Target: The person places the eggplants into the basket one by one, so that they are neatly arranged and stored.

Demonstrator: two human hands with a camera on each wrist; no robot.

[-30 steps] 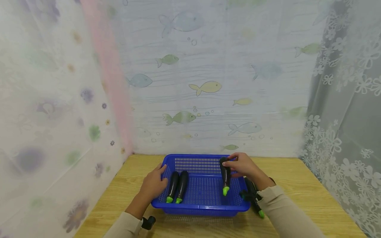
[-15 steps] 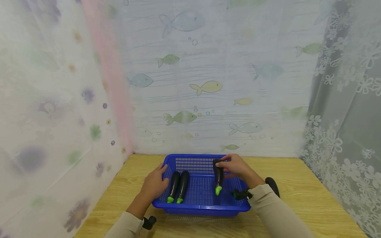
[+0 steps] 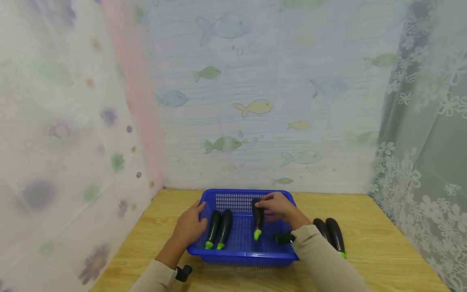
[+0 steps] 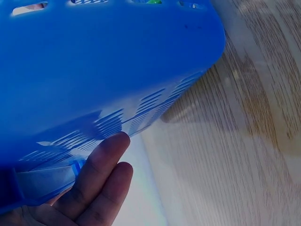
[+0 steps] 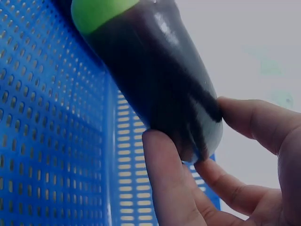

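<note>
Two hands (image 3: 189, 226) (image 3: 280, 206), five eggplants (image 3: 258, 221), one basket (image 3: 242, 254)

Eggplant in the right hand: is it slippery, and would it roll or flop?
The held eggplant might be slippery, since its skin shines. It could roll: its sides look round. It's probably stiff, not sagging from the fingers.

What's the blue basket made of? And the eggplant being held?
The blue basket looks like smooth plastic: its walls have neat, even slots. The eggplant in the right hand is glossy, with bright highlights; real or plastic, I can't tell.
</note>
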